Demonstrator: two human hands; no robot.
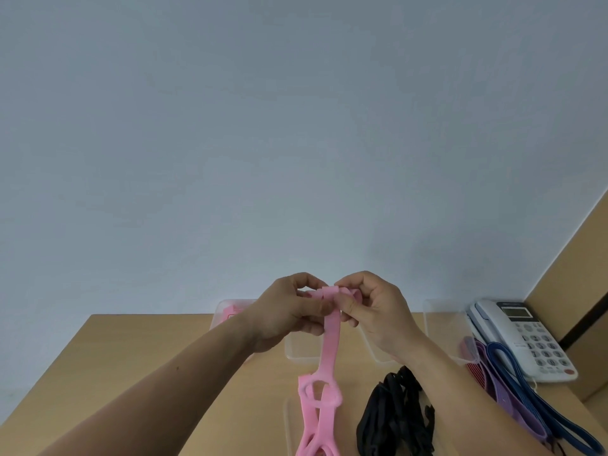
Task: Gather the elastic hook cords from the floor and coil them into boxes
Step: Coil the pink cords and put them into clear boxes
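While the left hand (289, 312) and the right hand (373, 311) sit close together, almost touching, each pinches the top end of a pink cord (329, 337). The flat band is folded over there between thumbs and fingertips. The rest hangs straight down to the table (131, 373), where its looped lower part rests. It looks light, soft and limp (more a flat stretchy strap than a round rope), so it should bend into a coil without effort, but it will likely flop or spring open once let go. I would judge the best hold to be on the fold itself, laying turn on turn with a thumb kept over the stack and leaving the bulkier looped end for last. Just right of it on the table lies a bundle of black cords (394, 413), and further right a purple cord (506, 396) and a blue cord (498, 348) lie beside a telephone (523, 337). Behind the hands stand clear boxes (442, 327), the one at far left holding something pink.
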